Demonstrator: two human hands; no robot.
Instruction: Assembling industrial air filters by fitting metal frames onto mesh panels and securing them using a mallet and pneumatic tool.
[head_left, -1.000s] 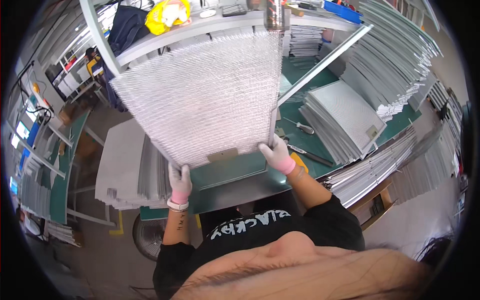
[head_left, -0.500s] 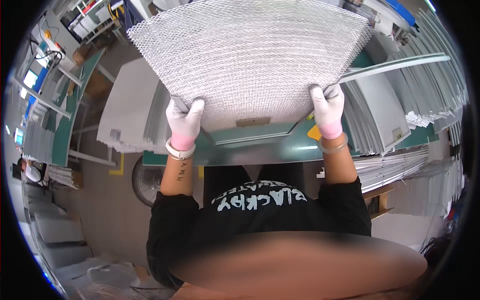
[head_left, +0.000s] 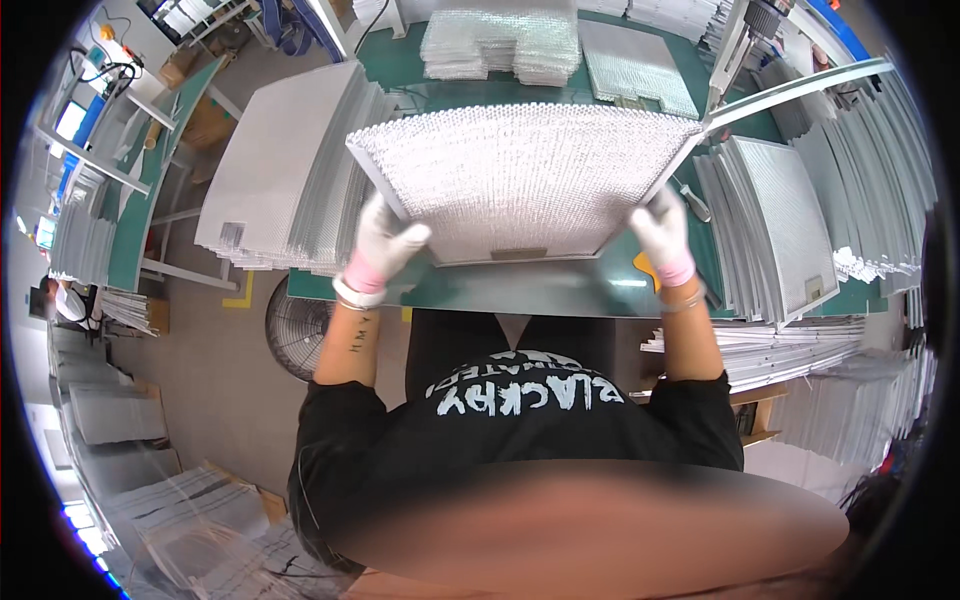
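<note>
A: Hand positions?
B: Left hand (head_left: 385, 240) and right hand (head_left: 660, 228), gloved, arms extended, each clamping 1 near corner of the mesh panel (head_left: 525, 180).
A: Panel location?
B: Above the green table (head_left: 540, 290), tilted.

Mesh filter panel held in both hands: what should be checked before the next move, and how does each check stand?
1. Left hand grips the near-left corner of the mesh filter panel: ok.
2. Right hand grips the near-right corner: ok.
3. Both hands gloved: ok.
4. Green worktop bare directly under the panel's near edge: ok.
5. Panel clear of the leaning panel stack on the right: cannot tell, the far-right corner looks very close to the metal rail.
6. Mesh free of dents: cannot tell.
</note>
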